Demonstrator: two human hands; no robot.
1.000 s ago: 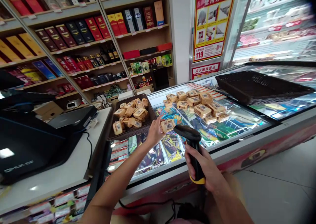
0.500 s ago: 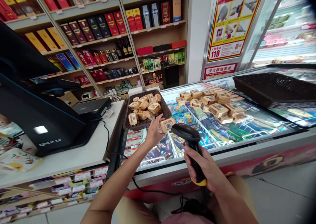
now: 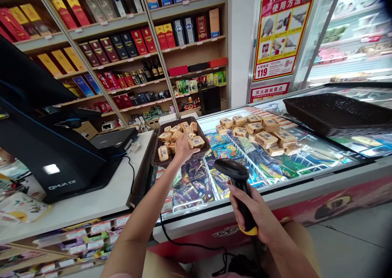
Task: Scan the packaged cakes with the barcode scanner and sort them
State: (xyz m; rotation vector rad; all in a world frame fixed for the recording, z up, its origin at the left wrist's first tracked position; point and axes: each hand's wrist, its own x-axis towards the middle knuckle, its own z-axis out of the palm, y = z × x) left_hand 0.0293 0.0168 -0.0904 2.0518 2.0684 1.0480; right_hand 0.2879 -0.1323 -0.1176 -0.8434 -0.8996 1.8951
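My left hand [image 3: 183, 149] is over the front right part of a dark woven basket [image 3: 156, 157]. It is closed on a small packaged bread [image 3: 196, 142] with a barcode label, thumb along its near edge; the other fingertips are partly hidden. Several similar packs [image 3: 163, 152] lie loose in the basket. My right hand [image 3: 252, 208] is wrapped around the handle of a black barcode scanner [image 3: 232, 168] with a yellow base, held upright above the freezer's front edge. The scanner's head points left, toward the basket side.
More packaged breads [image 3: 266, 138] are piled on the freezer's glass top [image 3: 318, 155]. A second dark basket [image 3: 337, 112] stands at the right. On the left counter [image 3: 119, 188] is a black checkout terminal [image 3: 73, 163]. A black cable [image 3: 190, 246] hangs along the freezer front.
My left hand has moved left and away from me with the packaged bread, from beside the scanner head to over the basket. The scanner stays in nearly the same place.
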